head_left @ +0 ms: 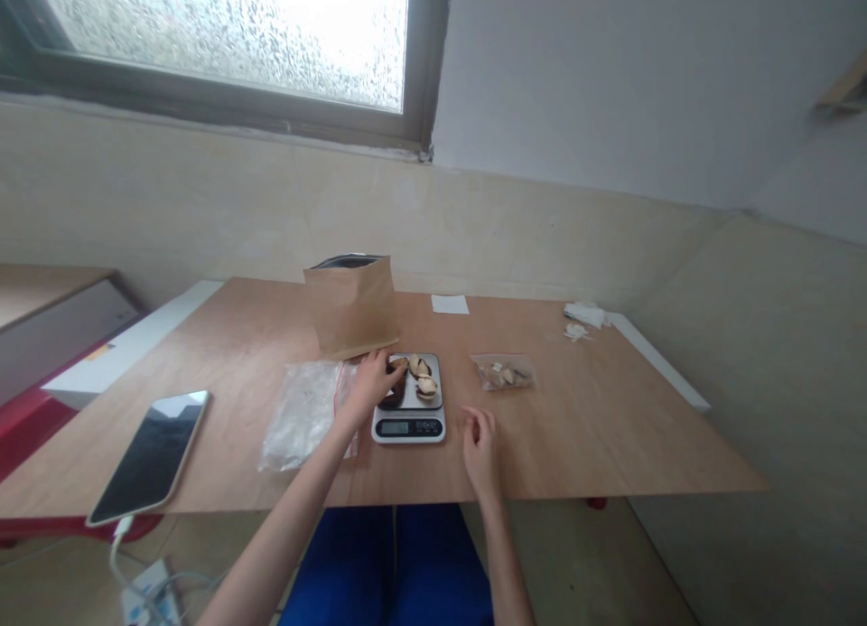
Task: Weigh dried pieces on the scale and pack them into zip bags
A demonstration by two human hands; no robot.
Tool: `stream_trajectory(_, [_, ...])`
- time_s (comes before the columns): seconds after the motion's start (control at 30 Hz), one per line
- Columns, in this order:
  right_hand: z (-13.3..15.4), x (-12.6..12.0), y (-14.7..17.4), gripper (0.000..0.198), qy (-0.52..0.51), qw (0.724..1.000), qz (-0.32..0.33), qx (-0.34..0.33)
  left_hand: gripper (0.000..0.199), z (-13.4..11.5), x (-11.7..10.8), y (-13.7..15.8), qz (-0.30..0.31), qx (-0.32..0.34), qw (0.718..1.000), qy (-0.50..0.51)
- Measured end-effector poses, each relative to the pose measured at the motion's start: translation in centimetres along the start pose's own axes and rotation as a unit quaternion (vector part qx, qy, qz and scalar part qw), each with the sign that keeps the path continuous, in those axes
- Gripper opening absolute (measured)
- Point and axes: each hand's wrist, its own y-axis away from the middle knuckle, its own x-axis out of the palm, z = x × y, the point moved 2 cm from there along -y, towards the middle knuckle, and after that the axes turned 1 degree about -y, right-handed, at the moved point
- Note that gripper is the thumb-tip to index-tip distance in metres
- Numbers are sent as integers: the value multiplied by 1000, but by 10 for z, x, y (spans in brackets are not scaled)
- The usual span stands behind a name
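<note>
A small digital kitchen scale (408, 427) lies on the table in front of me, with several dried mushrooms on its metal plate. Pale undersides show on the mushrooms (425, 387) at the right of the plate. At its left edge, my left hand (371, 379) has its fingers closed around a dark dried mushroom (395, 393), partly hidden by the fingers. Right of the scale, my right hand (481, 441) rests by the table with loosely curled fingers, thumb apart, and nothing visible in it. Beyond it lies a small clear zip bag (505, 373) with pale pieces inside.
A brown paper pouch (356, 310) stands with its mouth open behind the scale. My left forearm passes over a clear plastic zip bag (298, 418). A phone (153, 454) with a cable lies far left. White paper (450, 304) and crumpled tissue (583, 314) lie along the back.
</note>
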Motion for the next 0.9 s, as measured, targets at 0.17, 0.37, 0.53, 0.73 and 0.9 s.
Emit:
stream_trajectory(0.17, [-6,1,0,24,-1,1000,-12,22,20,-1,3,-3,3,5,1000,-13])
stream_trajectory(0.37, [-7,1,-1,24,-4,1000,-6,23,7,0,3,-7,-16,2,999,29])
stream_trajectory(0.53, [-4,0,-1,24,-23,999,-11,27,12,-8,-10,-11,-81,11,993,90])
stream_trajectory(0.73, [44,-2,-2,34,-130,989,6,64,16,-51,-32,18,-57,142,971,183])
stream_trajectory(0.9, [95,1,-9,41,-299,949,58,85,14,-83,-23,52,35,278,942,183])
